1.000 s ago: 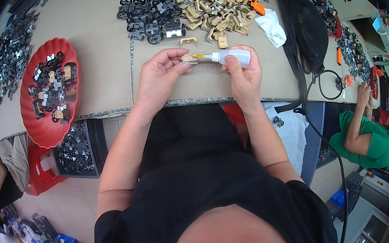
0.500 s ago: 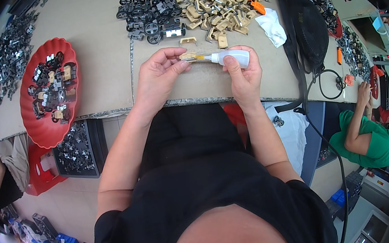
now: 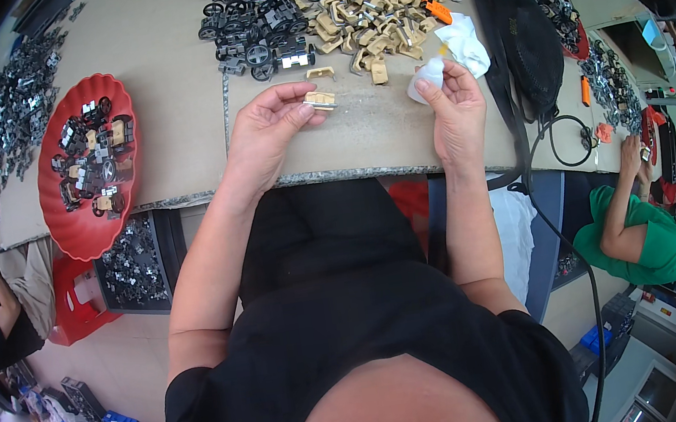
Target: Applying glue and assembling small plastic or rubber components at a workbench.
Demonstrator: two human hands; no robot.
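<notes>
Between the thumb and fingers of my left hand (image 3: 270, 134) is a small tan plastic part (image 3: 320, 101) with a silvery edge, held above the table. My right hand (image 3: 456, 110) grips a white squeeze bottle (image 3: 427, 80), tilted with its yellowish nozzle pointing up and away, beside a crumpled white tissue (image 3: 463, 42). Just beyond my hands, two loose tan parts (image 3: 379, 71) lie in front of a heap of tan parts (image 3: 368, 15). Left of that heap, black toy car chassis (image 3: 262, 20) with wheels are piled.
A scalloped red tray (image 3: 53, 189) with assembled cars stands at the left, near a spread of dark small parts (image 3: 17, 108). An orange tool (image 3: 438, 12) lies by the tan heap. A black bag (image 3: 522, 41) with straps and a cable are at the right. Another person (image 3: 636, 236) in green works there.
My right hand has moved right with the bottle, away from the tan part, and its nozzle has swung from pointing left to pointing up. My left hand stays nearly in place, holding the part.
</notes>
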